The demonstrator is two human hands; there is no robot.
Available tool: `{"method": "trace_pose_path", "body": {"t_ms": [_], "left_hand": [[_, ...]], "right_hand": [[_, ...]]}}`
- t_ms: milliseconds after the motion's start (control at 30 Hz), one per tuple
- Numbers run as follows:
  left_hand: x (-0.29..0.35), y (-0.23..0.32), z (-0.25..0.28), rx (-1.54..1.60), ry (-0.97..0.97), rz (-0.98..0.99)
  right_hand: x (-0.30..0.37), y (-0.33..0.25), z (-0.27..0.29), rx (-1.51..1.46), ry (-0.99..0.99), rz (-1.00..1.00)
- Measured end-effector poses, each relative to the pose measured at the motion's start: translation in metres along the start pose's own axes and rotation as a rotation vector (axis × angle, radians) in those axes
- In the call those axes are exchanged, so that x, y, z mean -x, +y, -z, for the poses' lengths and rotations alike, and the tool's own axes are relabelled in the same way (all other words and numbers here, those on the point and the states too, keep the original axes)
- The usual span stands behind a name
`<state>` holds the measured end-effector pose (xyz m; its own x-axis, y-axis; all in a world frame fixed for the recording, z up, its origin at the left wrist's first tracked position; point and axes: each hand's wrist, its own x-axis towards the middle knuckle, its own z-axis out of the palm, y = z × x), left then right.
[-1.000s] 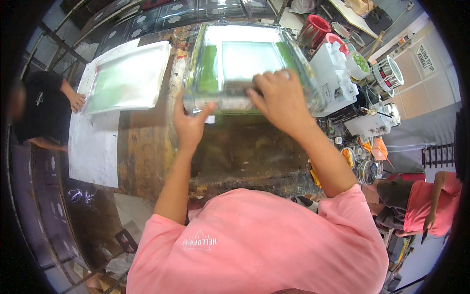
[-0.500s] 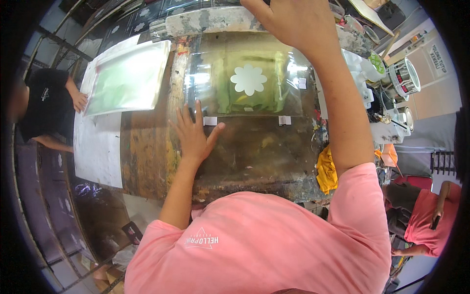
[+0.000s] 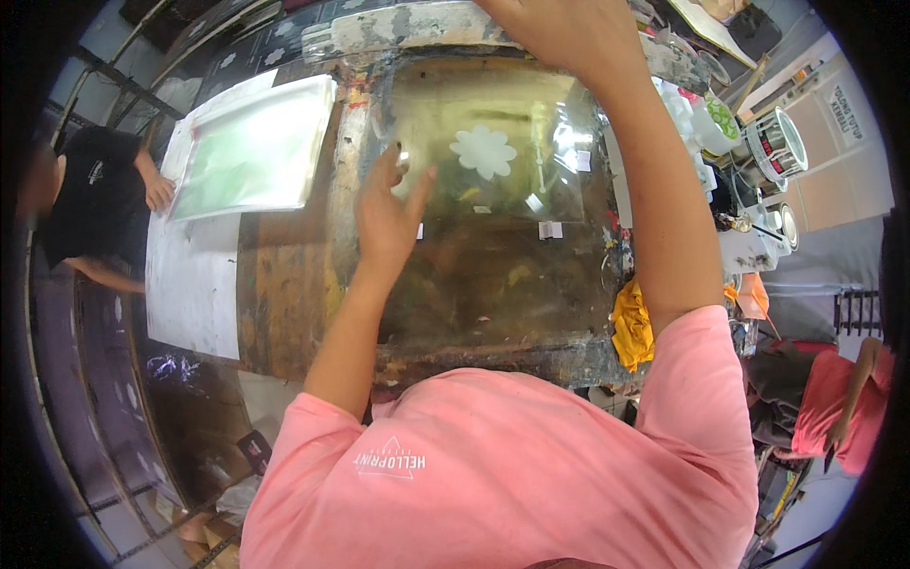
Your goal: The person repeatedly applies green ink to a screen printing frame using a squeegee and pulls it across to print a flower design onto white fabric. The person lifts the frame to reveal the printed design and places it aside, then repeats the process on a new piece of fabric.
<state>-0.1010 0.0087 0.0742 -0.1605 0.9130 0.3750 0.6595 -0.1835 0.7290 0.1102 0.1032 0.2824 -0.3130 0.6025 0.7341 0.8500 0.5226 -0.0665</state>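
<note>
My left hand (image 3: 387,216) hovers over the left part of a clear glossy sheet (image 3: 559,204), its thumb and fingers apart and a little blurred. I see nothing held in it. A white flower shape (image 3: 483,153) shows in the middle of the sheet, over a greenish-brown area. My right hand (image 3: 573,36) reaches to the top edge of the view, beside a paint-stained pale bar (image 3: 408,30). Its fingers are mostly cut off, so its grip is hidden. Small white tabs (image 3: 550,230) lie along the sheet's near edge.
A stack of clear sheets (image 3: 251,152) lies on white paper (image 3: 192,294) at the left, where a co-worker's hand (image 3: 159,192) rests. A yellow cloth (image 3: 631,327) sits at the table's right edge. Cans and tubs (image 3: 773,147) stand farther right. Another person (image 3: 834,408) is at lower right.
My left hand has lifted off the table by the sheet's near left corner and moved up and right over the sheet. The flower looks dimmer. My right hand has barely moved.
</note>
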Motion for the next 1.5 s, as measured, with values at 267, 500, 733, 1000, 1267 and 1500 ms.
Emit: {"method": "trace_pose_path", "body": {"t_ms": [267, 500, 733, 1000, 1267, 1500], "left_hand": [[-0.024, -0.019, 0.102, 0.173, 0.196, 0.295], [-0.044, -0.156, 0.248, -0.114, 0.376, 0.145], [-0.052, -0.257, 0.326, -0.267, 0.508, 0.213], [-0.034, -0.167, 0.226, -0.777, 0.469, -0.217], [-0.035, -0.169, 0.146, -0.816, -0.181, 0.004], [-0.062, -0.167, 0.167, -0.595, -0.133, 0.12]], "right_hand": [[0.008, 0.001, 0.0, 0.039, 0.01, 0.027], [0.003, -0.003, 0.004, 0.044, -0.028, -0.001], [0.002, -0.004, 0.001, 0.039, -0.017, 0.006], [0.004, -0.017, 0.01, 0.021, -0.052, -0.049], [0.007, 0.003, -0.003, 0.097, -0.054, 0.028], [0.008, 0.005, -0.005, 0.111, -0.038, 0.047]]}}
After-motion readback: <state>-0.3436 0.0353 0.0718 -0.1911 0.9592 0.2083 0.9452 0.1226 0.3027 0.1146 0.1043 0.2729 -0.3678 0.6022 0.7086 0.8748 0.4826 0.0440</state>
